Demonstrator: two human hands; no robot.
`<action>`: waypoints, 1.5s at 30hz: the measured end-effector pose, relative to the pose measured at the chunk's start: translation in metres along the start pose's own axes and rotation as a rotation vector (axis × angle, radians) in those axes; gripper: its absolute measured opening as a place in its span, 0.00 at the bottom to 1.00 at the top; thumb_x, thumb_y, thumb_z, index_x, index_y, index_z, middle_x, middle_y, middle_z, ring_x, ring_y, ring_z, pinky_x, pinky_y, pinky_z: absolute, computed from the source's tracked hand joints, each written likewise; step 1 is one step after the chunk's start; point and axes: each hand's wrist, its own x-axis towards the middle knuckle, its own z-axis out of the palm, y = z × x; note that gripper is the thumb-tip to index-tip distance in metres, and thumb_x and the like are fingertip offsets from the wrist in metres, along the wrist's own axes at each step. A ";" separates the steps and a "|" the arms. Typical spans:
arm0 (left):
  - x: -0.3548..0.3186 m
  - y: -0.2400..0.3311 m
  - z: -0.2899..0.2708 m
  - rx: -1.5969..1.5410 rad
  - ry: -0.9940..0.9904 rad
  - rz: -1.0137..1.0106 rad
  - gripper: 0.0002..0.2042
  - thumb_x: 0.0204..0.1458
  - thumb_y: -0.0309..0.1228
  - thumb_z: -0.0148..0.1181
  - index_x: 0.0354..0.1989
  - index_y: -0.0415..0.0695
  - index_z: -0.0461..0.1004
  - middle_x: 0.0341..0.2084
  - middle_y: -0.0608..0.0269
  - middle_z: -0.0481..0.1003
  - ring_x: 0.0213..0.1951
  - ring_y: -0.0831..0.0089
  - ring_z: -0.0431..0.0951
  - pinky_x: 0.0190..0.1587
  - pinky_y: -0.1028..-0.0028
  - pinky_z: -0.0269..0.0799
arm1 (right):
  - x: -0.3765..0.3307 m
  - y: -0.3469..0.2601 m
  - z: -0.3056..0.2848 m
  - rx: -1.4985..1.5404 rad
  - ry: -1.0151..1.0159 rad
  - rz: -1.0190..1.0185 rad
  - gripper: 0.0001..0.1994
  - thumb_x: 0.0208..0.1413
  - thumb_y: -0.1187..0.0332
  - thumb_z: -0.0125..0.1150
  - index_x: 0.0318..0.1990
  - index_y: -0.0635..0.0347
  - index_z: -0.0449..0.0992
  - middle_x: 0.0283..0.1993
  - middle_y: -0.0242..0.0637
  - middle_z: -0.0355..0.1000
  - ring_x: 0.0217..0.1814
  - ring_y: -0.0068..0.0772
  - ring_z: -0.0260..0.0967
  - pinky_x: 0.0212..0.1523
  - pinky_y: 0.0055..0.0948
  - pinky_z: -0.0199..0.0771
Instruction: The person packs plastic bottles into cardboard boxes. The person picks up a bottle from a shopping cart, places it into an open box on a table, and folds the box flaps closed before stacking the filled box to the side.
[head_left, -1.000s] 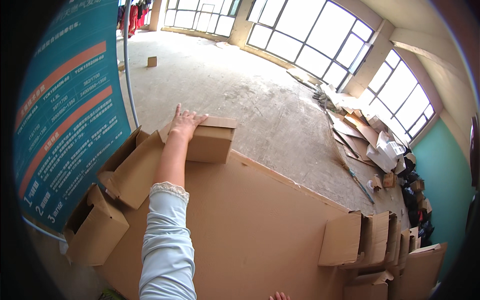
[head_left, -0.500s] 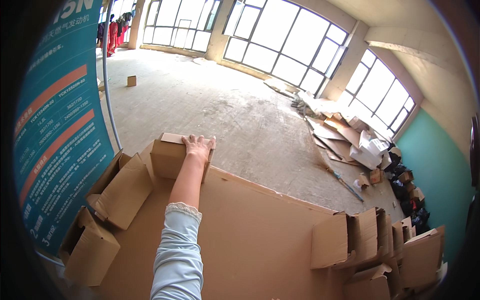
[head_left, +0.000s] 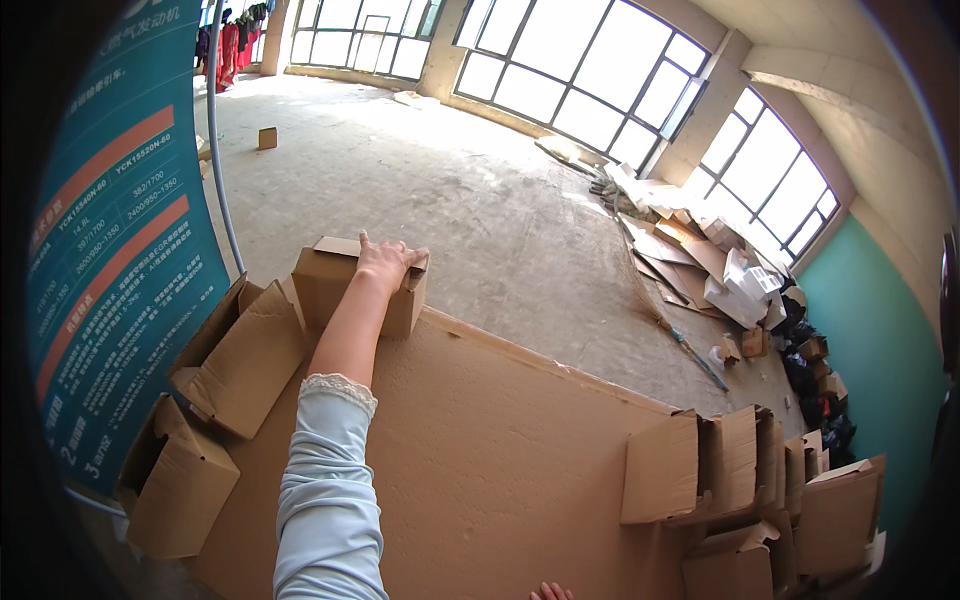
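My left hand [head_left: 388,262], in a pale blue sleeve, reaches to the far left of a wide brown surface. Its fingers bend over the top edge of a cardboard box [head_left: 322,284], gripping it, with one finger lifted. The box stands upright at the surface's far edge, and my wrist and hand hide part of it. Only the fingertips of my right hand [head_left: 550,593] show at the bottom edge, stretched out over the brown surface [head_left: 480,450]. Nothing is visible in them. Nearer on the left stand two more cardboard boxes [head_left: 245,360] [head_left: 185,485], open at the top.
Several open cardboard boxes [head_left: 663,468] stand grouped at the right. A teal banner [head_left: 130,260] with a grey pole [head_left: 220,170] rises close on the left. Beyond lies a concrete floor [head_left: 450,190], with flattened cardboard [head_left: 680,265] and black bags [head_left: 800,375] along the right.
My left hand and the box appear slightly farther up and left, though the whole view has shifted a little. One finger has lifted. My right fingertips have come further into view at the bottom.
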 end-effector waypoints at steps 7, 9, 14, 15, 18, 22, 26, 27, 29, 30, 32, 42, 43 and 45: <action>0.000 -0.020 0.008 0.266 0.000 0.093 0.50 0.48 0.28 0.67 0.72 0.78 0.40 0.67 0.75 0.58 0.68 0.70 0.58 0.71 0.43 0.42 | 0.002 0.001 0.001 0.002 0.021 0.000 0.31 0.56 0.65 0.54 0.69 0.57 0.59 0.74 0.46 0.49 0.77 0.51 0.42 0.74 0.54 0.38; -0.003 -0.033 0.017 0.246 -0.009 0.090 0.45 0.53 0.27 0.61 0.72 0.78 0.41 0.67 0.74 0.58 0.67 0.67 0.58 0.70 0.42 0.44 | 0.002 -0.002 0.002 0.023 0.037 0.011 0.31 0.56 0.65 0.53 0.69 0.56 0.59 0.74 0.46 0.49 0.77 0.50 0.42 0.74 0.54 0.38; -0.010 -0.047 0.022 0.132 -0.025 0.018 0.45 0.53 0.27 0.59 0.72 0.77 0.38 0.70 0.69 0.53 0.70 0.62 0.53 0.70 0.45 0.46 | 0.001 -0.002 -0.002 -0.003 0.013 0.009 0.31 0.56 0.65 0.53 0.69 0.57 0.59 0.74 0.46 0.49 0.77 0.51 0.42 0.74 0.53 0.38; -0.011 -0.044 0.026 0.127 -0.024 -0.004 0.46 0.53 0.27 0.59 0.72 0.76 0.37 0.71 0.67 0.51 0.71 0.61 0.51 0.70 0.45 0.46 | 0.001 -0.002 -0.003 -0.001 0.001 0.012 0.31 0.56 0.65 0.53 0.69 0.57 0.59 0.74 0.46 0.49 0.77 0.51 0.41 0.74 0.53 0.38; -0.019 -0.024 0.029 0.131 -0.071 -0.066 0.42 0.59 0.28 0.51 0.73 0.75 0.31 0.75 0.66 0.37 0.74 0.57 0.41 0.71 0.45 0.43 | 0.001 -0.001 -0.002 -0.026 0.022 -0.006 0.31 0.56 0.65 0.53 0.68 0.58 0.59 0.74 0.46 0.49 0.77 0.50 0.41 0.75 0.53 0.37; -0.024 -0.010 0.041 0.035 0.020 -0.182 0.43 0.56 0.31 0.56 0.74 0.72 0.34 0.75 0.66 0.37 0.74 0.53 0.39 0.71 0.46 0.41 | 0.000 0.001 -0.003 -0.064 0.052 -0.041 0.31 0.56 0.66 0.53 0.68 0.58 0.58 0.74 0.47 0.49 0.77 0.51 0.42 0.75 0.53 0.38; -0.053 -0.002 0.044 -0.082 0.106 -0.155 0.42 0.54 0.28 0.57 0.74 0.67 0.40 0.74 0.65 0.41 0.73 0.55 0.43 0.71 0.47 0.43 | 0.005 -0.005 -0.007 -0.002 0.070 -0.051 0.31 0.55 0.68 0.54 0.68 0.58 0.58 0.74 0.47 0.50 0.77 0.52 0.42 0.74 0.54 0.38; -0.066 -0.003 0.043 -0.085 0.133 -0.114 0.43 0.52 0.26 0.58 0.74 0.66 0.42 0.74 0.65 0.42 0.73 0.55 0.43 0.70 0.48 0.44 | 0.007 -0.010 -0.010 0.027 0.073 -0.036 0.31 0.55 0.69 0.54 0.68 0.58 0.58 0.74 0.48 0.50 0.77 0.53 0.42 0.74 0.54 0.39; -0.094 -0.013 0.047 -0.143 0.209 -0.060 0.48 0.44 0.22 0.64 0.74 0.62 0.44 0.73 0.64 0.45 0.73 0.58 0.46 0.71 0.51 0.44 | 0.008 -0.009 -0.009 0.003 0.079 -0.056 0.31 0.55 0.70 0.54 0.68 0.58 0.58 0.74 0.48 0.50 0.76 0.54 0.42 0.74 0.54 0.39; -0.111 -0.017 0.049 -0.076 0.229 -0.044 0.48 0.44 0.23 0.65 0.73 0.61 0.44 0.73 0.63 0.45 0.73 0.58 0.46 0.72 0.51 0.43 | 0.007 -0.008 -0.007 -0.008 0.079 -0.066 0.31 0.55 0.70 0.54 0.68 0.58 0.58 0.74 0.48 0.50 0.76 0.55 0.42 0.74 0.55 0.39; -0.150 -0.028 0.043 -0.026 0.327 0.004 0.49 0.43 0.24 0.67 0.73 0.59 0.44 0.72 0.60 0.46 0.72 0.57 0.46 0.72 0.51 0.42 | 0.007 -0.009 -0.005 0.026 0.083 -0.078 0.30 0.55 0.70 0.53 0.68 0.58 0.58 0.74 0.48 0.50 0.76 0.55 0.42 0.74 0.55 0.39; -0.279 -0.194 0.036 -0.365 -0.173 -0.603 0.72 0.19 0.59 0.79 0.73 0.40 0.39 0.67 0.43 0.57 0.68 0.55 0.58 0.70 0.49 0.47 | 0.003 -0.006 -0.002 -0.019 0.092 -0.109 0.31 0.56 0.67 0.51 0.69 0.57 0.57 0.74 0.46 0.48 0.77 0.53 0.42 0.74 0.55 0.38; -0.276 -0.204 0.042 -0.398 -0.201 -0.567 0.73 0.19 0.60 0.79 0.72 0.39 0.38 0.67 0.44 0.57 0.68 0.55 0.59 0.70 0.52 0.49 | 0.005 -0.006 -0.002 -0.020 0.087 -0.099 0.31 0.56 0.67 0.51 0.69 0.57 0.57 0.74 0.46 0.48 0.77 0.53 0.42 0.74 0.55 0.38; -0.267 -0.197 0.049 -0.472 -0.274 -0.483 0.73 0.19 0.60 0.78 0.72 0.36 0.38 0.66 0.44 0.58 0.67 0.55 0.61 0.70 0.59 0.52 | -0.001 0.001 0.002 -0.034 0.096 -0.092 0.31 0.56 0.68 0.51 0.69 0.57 0.57 0.75 0.46 0.47 0.77 0.52 0.41 0.74 0.55 0.37</action>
